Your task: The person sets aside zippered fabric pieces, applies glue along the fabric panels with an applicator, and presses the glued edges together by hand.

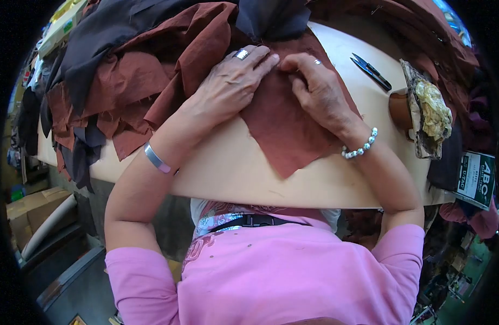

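A reddish-brown fabric piece (284,135) lies on the table, its pointed lower corner towards me. My left hand (233,84) rests at the upper left of this piece, fingers bent and pressed together on the cloth, its thumb hidden. Close by on the right, my right hand (320,89) is curled, with thumb and forefinger drawn in at the fabric. Both sets of fingertips nearly meet near the fabric's upper end, where a dark cloth (274,19) adjoins it. Anything small between the fingertips cannot be made out.
Crumpled brown fabric (130,81) and dark cloth pile up at left. Thread snips (371,72) lie on the pale table (206,168) to the right. Beyond them are a brown round object (400,111), a board with crumpled yellowish material (432,108), and a green-and-white ABC box (475,179).
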Demonstrator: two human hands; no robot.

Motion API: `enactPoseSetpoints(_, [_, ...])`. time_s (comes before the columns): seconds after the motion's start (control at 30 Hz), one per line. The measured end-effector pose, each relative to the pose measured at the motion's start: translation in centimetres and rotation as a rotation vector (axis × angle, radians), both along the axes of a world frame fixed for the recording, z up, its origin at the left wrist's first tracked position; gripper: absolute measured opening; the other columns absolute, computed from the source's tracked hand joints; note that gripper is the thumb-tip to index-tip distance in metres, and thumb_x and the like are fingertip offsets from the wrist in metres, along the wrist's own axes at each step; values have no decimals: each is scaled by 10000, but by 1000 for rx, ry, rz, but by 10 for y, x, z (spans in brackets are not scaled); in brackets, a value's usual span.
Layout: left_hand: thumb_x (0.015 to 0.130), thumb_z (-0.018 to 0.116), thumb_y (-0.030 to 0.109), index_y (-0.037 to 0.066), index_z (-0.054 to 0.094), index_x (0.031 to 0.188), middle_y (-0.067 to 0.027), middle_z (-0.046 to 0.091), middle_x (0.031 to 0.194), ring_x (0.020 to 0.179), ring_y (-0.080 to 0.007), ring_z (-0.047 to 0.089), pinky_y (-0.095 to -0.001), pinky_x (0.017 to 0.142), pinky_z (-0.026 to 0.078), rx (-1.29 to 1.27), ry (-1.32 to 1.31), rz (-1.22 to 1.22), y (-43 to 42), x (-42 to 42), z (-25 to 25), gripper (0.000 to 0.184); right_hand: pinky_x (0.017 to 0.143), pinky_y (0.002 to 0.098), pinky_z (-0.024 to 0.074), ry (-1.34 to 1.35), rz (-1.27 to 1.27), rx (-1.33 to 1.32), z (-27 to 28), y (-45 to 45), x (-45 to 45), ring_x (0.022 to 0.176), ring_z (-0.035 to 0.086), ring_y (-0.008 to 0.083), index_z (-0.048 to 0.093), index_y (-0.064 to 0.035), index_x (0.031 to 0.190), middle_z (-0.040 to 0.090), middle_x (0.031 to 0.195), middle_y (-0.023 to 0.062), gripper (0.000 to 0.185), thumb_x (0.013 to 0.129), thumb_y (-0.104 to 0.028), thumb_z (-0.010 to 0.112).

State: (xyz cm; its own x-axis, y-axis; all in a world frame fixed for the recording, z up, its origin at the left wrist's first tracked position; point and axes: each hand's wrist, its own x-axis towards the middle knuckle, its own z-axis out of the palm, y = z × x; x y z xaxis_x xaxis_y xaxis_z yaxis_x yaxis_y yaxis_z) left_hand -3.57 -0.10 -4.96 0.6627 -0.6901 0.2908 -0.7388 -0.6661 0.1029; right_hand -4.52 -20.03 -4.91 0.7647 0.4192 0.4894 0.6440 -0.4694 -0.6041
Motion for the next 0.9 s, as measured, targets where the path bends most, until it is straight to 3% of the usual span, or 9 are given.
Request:
enactPoseSetpoints(0.17, [757, 466, -21, 77, 564, 1155, -142, 467, 1265, 1007, -313, 572, -378, 880, 469, -65, 43, 54, -1, 20, 8, 421, 798, 396, 445, -217, 62, -239, -5, 6, 0, 903, 517, 332, 508, -9, 973, 556, 974, 150, 268, 714, 58, 495])
enactPoseSetpoints(0.3, [773, 491, 3, 50, 591, 1069, -133, 501, 1216, 844, -301, 623, -384, 741, 520, -50, -193, 185, -12, 29, 17, 317, 792, 380, 452, -255, 27, -354, -6, 12, 8, 884, 514, 342, 508, 11, 953, 539, 1020, 161, 258, 697, 44, 505])
enactPoseSetpoints(0.33, [784, 521, 64, 28, 594, 915, -151, 504, 1210, 823, -325, 634, -401, 708, 531, -106, -254, 183, -11, 37, 13, 154, 793, 377, 454, -237, 33, -382, -4, 14, 9, 887, 515, 340, 509, 15, 950, 537, 1025, 168, 257, 694, 42, 506])
enactPoseSetpoints(0.4, [792, 525, 101, 36, 603, 917, -157, 518, 1195, 822, -320, 637, -403, 726, 524, -64, -330, 314, -8, 54, -3, 161, 796, 370, 460, -203, 44, -439, 1, 15, 10, 894, 517, 336, 512, 22, 942, 532, 1034, 180, 254, 689, 38, 508])
enactPoseSetpoints(0.53, [849, 520, 160, 65, 616, 958, -107, 572, 1102, 840, -294, 633, -397, 720, 514, 77, -155, 392, -12, 64, 5, 174, 792, 372, 469, -295, 29, -447, -3, 17, 12, 888, 521, 334, 515, 27, 929, 526, 1039, 194, 244, 685, 26, 518])
enactPoseSetpoints(0.63, [815, 529, 80, 17, 605, 990, -141, 578, 973, 753, -294, 618, -375, 630, 498, -112, -276, 346, -10, 54, 14, 201, 782, 375, 478, -275, 30, -452, -1, 15, 12, 895, 528, 342, 516, 31, 930, 527, 1041, 198, 244, 686, 22, 520])
enactPoseSetpoints(0.73, [814, 546, 132, 21, 616, 1006, -137, 584, 984, 719, -270, 630, -368, 639, 500, -187, -390, 312, -9, 48, 18, 232, 768, 382, 489, -243, 20, -446, -1, 18, 14, 910, 535, 349, 515, 32, 940, 528, 1050, 192, 258, 682, 18, 524])
enactPoseSetpoints(0.9, [809, 539, 115, 19, 615, 1016, -140, 584, 1014, 732, -287, 629, -378, 648, 499, -160, -363, 339, -13, 44, 16, 241, 752, 414, 515, -149, -19, -441, 1, 26, 23, 933, 549, 356, 505, 16, 1016, 526, 1063, 185, 332, 685, 5, 534])
